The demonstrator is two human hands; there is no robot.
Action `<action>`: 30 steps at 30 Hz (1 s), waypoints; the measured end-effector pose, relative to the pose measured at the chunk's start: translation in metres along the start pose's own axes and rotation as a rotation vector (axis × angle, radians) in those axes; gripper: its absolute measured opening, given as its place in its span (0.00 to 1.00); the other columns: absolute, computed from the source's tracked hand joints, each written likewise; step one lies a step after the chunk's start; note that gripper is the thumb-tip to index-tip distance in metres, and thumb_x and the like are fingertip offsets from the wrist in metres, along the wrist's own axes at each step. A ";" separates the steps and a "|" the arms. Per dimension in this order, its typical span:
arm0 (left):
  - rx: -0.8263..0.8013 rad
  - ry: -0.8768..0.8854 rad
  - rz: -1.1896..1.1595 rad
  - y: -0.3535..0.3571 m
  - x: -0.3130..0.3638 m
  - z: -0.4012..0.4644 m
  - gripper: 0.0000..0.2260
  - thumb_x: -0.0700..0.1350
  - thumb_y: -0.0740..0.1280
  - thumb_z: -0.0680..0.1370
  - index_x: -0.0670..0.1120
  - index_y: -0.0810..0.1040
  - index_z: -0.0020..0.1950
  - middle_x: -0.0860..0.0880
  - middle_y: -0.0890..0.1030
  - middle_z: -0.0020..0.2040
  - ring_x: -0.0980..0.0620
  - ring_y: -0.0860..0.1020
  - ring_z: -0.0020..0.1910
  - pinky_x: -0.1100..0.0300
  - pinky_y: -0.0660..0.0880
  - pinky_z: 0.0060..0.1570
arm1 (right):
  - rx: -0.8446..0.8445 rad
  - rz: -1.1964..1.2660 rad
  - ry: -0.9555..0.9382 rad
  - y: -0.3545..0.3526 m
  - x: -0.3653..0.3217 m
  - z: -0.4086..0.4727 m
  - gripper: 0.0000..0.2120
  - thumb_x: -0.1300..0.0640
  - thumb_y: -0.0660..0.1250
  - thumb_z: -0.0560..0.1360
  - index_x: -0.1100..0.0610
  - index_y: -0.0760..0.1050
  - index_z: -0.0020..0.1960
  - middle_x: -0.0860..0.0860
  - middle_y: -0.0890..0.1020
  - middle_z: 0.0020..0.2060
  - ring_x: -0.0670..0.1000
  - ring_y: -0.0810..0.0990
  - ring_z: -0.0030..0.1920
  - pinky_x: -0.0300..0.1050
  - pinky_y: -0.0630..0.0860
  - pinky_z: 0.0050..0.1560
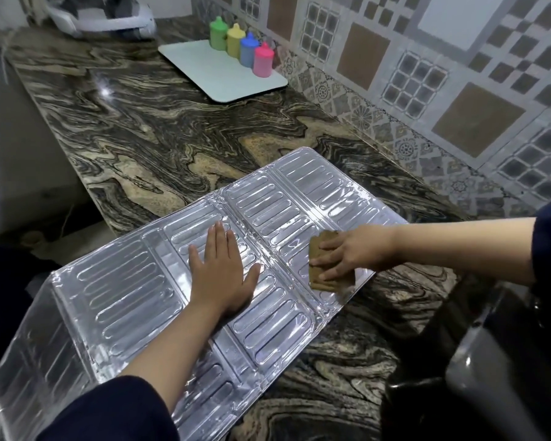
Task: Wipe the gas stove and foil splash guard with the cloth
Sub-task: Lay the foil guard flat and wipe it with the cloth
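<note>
Flat-palmed hands (223,275), cloth (326,265) on foil guard (124,297)

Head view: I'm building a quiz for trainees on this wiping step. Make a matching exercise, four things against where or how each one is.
Things:
1. left hand
2. cloth
3. pink bottle
4. foil splash guard

States:
A. standing on the white tray, nearest of its row
B. lying unfolded on the marble counter
C. pressed flat, fingers spread, on a foil panel
D. under the right hand near the foil's right edge

Pairs: 1-C, 2-D, 3-A, 4-B
</note>
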State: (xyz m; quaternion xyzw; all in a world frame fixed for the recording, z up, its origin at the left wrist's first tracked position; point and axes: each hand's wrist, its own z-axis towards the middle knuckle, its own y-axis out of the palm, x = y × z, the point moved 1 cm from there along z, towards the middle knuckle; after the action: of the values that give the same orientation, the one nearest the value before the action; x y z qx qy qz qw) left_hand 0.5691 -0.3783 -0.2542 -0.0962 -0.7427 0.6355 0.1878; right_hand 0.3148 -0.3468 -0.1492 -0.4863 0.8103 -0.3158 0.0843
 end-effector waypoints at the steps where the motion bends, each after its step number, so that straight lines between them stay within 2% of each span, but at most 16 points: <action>1: -0.002 -0.002 0.003 0.000 0.000 0.000 0.41 0.66 0.38 0.75 0.38 0.42 0.77 0.39 0.39 0.77 0.43 0.38 0.77 0.37 0.45 0.71 | -0.059 -0.008 0.049 -0.002 0.006 -0.005 0.29 0.62 0.55 0.79 0.42 0.54 0.76 0.44 0.53 0.77 0.55 0.55 0.76 0.55 0.72 0.64; 3: -0.008 -0.007 0.005 0.001 0.000 0.000 0.41 0.67 0.38 0.74 0.39 0.41 0.77 0.39 0.38 0.77 0.43 0.37 0.77 0.37 0.44 0.71 | -0.115 0.019 0.142 -0.007 0.015 -0.014 0.27 0.61 0.58 0.78 0.43 0.61 0.74 0.48 0.64 0.74 0.57 0.66 0.70 0.52 0.73 0.62; 5: -0.007 -0.010 0.012 0.001 0.002 0.001 0.42 0.67 0.38 0.74 0.38 0.42 0.77 0.39 0.39 0.77 0.43 0.37 0.77 0.36 0.44 0.71 | -0.088 0.134 0.289 -0.012 0.021 -0.021 0.23 0.61 0.61 0.75 0.43 0.71 0.67 0.48 0.77 0.62 0.55 0.76 0.60 0.48 0.76 0.54; 7: -0.014 -0.007 0.014 0.001 0.003 0.001 0.42 0.67 0.38 0.74 0.38 0.42 0.77 0.39 0.39 0.77 0.42 0.37 0.77 0.36 0.44 0.71 | -0.041 0.284 0.398 -0.015 0.024 -0.023 0.22 0.62 0.63 0.73 0.44 0.74 0.63 0.47 0.80 0.56 0.54 0.78 0.56 0.45 0.75 0.50; 9: -0.030 -0.005 0.013 0.001 0.004 0.000 0.43 0.67 0.35 0.72 0.38 0.41 0.77 0.39 0.38 0.77 0.42 0.37 0.76 0.36 0.43 0.71 | 0.002 0.422 0.438 -0.017 0.023 -0.024 0.24 0.64 0.64 0.70 0.44 0.75 0.61 0.47 0.81 0.53 0.54 0.79 0.54 0.45 0.76 0.50; 11: -0.046 -0.011 0.002 -0.001 0.006 0.000 0.45 0.68 0.33 0.70 0.37 0.41 0.77 0.38 0.38 0.77 0.42 0.36 0.76 0.35 0.43 0.70 | 0.031 0.521 0.445 -0.017 0.022 -0.025 0.25 0.66 0.62 0.68 0.46 0.76 0.60 0.50 0.81 0.51 0.56 0.79 0.52 0.49 0.78 0.50; 13: -0.061 -0.021 -0.012 -0.004 0.012 0.002 0.45 0.68 0.33 0.69 0.37 0.41 0.77 0.38 0.38 0.77 0.41 0.36 0.76 0.35 0.43 0.70 | 0.050 0.543 0.448 -0.020 0.019 -0.027 0.25 0.67 0.61 0.68 0.49 0.75 0.61 0.51 0.81 0.52 0.55 0.78 0.53 0.46 0.76 0.50; 18: -0.050 -0.030 -0.065 -0.008 0.035 0.016 0.40 0.65 0.44 0.78 0.36 0.41 0.77 0.38 0.38 0.77 0.40 0.36 0.76 0.34 0.41 0.70 | 0.099 0.525 0.444 -0.023 0.005 -0.029 0.27 0.66 0.62 0.70 0.48 0.73 0.66 0.51 0.81 0.56 0.54 0.77 0.56 0.42 0.69 0.46; 20: -0.045 -0.012 -0.063 -0.007 0.043 0.021 0.40 0.65 0.45 0.78 0.36 0.41 0.77 0.38 0.38 0.77 0.40 0.36 0.76 0.34 0.41 0.70 | 0.136 0.513 0.455 -0.019 0.002 -0.029 0.28 0.66 0.62 0.70 0.47 0.73 0.66 0.50 0.81 0.56 0.54 0.77 0.56 0.43 0.72 0.46; 22: -0.048 0.034 -0.051 -0.006 0.052 0.029 0.40 0.65 0.45 0.78 0.36 0.41 0.77 0.38 0.37 0.77 0.41 0.36 0.76 0.34 0.41 0.70 | 0.225 0.527 0.484 -0.012 0.002 -0.030 0.30 0.66 0.62 0.69 0.44 0.72 0.67 0.48 0.81 0.57 0.55 0.78 0.57 0.46 0.76 0.51; 24: -0.048 0.075 -0.050 -0.005 0.064 0.038 0.40 0.65 0.45 0.77 0.36 0.41 0.77 0.38 0.37 0.77 0.41 0.35 0.76 0.34 0.40 0.70 | 0.308 0.543 0.490 -0.004 0.000 -0.026 0.28 0.63 0.63 0.69 0.44 0.72 0.66 0.48 0.81 0.56 0.54 0.78 0.57 0.47 0.76 0.52; 25: -0.046 0.081 -0.058 -0.005 0.070 0.042 0.40 0.65 0.46 0.77 0.37 0.42 0.77 0.38 0.37 0.77 0.41 0.35 0.76 0.34 0.40 0.70 | 0.312 0.544 0.477 0.001 -0.003 -0.020 0.26 0.61 0.64 0.69 0.45 0.72 0.65 0.48 0.81 0.55 0.54 0.79 0.55 0.46 0.76 0.51; 28: -0.025 0.063 -0.081 -0.004 0.080 0.048 0.40 0.65 0.46 0.77 0.37 0.42 0.77 0.38 0.38 0.77 0.40 0.36 0.76 0.34 0.38 0.69 | 0.170 0.424 0.426 0.011 -0.018 -0.001 0.26 0.58 0.64 0.70 0.51 0.68 0.68 0.52 0.78 0.61 0.57 0.79 0.53 0.46 0.74 0.47; 30: -0.017 0.056 -0.067 -0.003 0.082 0.050 0.40 0.65 0.46 0.77 0.37 0.42 0.77 0.38 0.38 0.77 0.40 0.36 0.76 0.34 0.39 0.69 | 0.105 0.333 0.425 0.014 -0.026 0.001 0.25 0.60 0.63 0.72 0.56 0.67 0.70 0.56 0.74 0.65 0.59 0.78 0.53 0.52 0.75 0.52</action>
State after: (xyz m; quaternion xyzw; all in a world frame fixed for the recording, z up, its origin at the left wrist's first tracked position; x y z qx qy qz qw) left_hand 0.4750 -0.3929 -0.2449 -0.0907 -0.7452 0.6197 0.2292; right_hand 0.3187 -0.3211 -0.1627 -0.2642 0.8611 -0.4342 -0.0120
